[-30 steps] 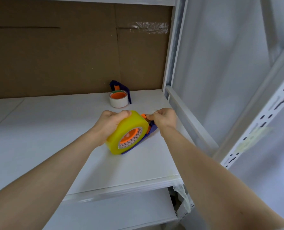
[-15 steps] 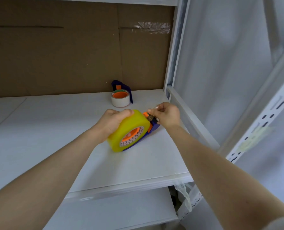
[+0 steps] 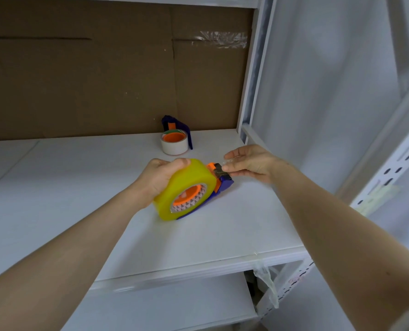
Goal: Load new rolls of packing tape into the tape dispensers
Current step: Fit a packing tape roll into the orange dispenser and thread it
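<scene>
A thick yellow tape roll (image 3: pixel 189 182) sits on the orange hub of a blue tape dispenser (image 3: pixel 226 183), which lies tilted on the white shelf (image 3: pixel 79 187). My left hand (image 3: pixel 160 177) grips the roll from the left and over its top. My right hand (image 3: pixel 253 163) is just right of the dispenser's cutter end, with thumb and forefinger pinching the clear tape end there. A second blue and orange dispenser (image 3: pixel 175 139) with a thin white roll stands at the back of the shelf.
Brown cardboard (image 3: pixel 103 80) forms the back wall of the shelf. A white metal upright (image 3: pixel 253 68) and side rail bound the shelf on the right. A lower shelf (image 3: pixel 175 304) lies beneath, with a clear plastic scrap (image 3: pixel 265 283) hanging at its right corner.
My right hand has drawn away to the right from the cutter end, its fingers more spread, pulling the tape end out. My left hand keeps its hold on the roll.
</scene>
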`<control>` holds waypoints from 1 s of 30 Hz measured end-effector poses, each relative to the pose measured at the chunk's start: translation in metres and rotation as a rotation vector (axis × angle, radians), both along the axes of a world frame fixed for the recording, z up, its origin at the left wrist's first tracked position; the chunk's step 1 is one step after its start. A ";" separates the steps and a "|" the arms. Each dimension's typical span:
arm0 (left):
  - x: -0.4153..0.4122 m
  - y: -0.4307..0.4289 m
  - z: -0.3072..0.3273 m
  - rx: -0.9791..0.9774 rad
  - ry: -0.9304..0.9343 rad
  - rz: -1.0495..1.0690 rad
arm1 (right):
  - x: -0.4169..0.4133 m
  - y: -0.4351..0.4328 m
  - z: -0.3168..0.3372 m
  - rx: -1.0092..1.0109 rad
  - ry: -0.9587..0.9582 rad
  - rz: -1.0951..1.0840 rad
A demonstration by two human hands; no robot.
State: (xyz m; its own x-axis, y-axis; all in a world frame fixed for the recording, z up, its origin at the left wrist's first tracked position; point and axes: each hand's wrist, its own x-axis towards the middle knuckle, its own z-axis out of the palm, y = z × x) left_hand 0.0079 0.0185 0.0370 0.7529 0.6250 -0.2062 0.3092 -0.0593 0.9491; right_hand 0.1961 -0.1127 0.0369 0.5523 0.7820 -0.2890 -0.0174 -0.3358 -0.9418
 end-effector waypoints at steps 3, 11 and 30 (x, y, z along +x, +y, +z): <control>0.001 0.000 0.001 -0.004 -0.004 -0.014 | 0.001 0.001 0.003 -0.072 -0.101 0.040; 0.002 0.002 0.001 -0.029 -0.012 -0.040 | -0.008 0.018 0.011 -0.183 -0.383 0.094; 0.006 0.002 -0.007 -0.179 -0.090 0.046 | 0.006 0.019 -0.007 -0.288 -0.052 0.050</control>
State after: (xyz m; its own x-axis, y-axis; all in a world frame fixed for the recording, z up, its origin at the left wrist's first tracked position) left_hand 0.0135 0.0202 0.0295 0.7445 0.6190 -0.2501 0.2212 0.1247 0.9672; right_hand 0.2023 -0.0935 0.0299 0.5351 0.6985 -0.4752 0.0515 -0.5885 -0.8069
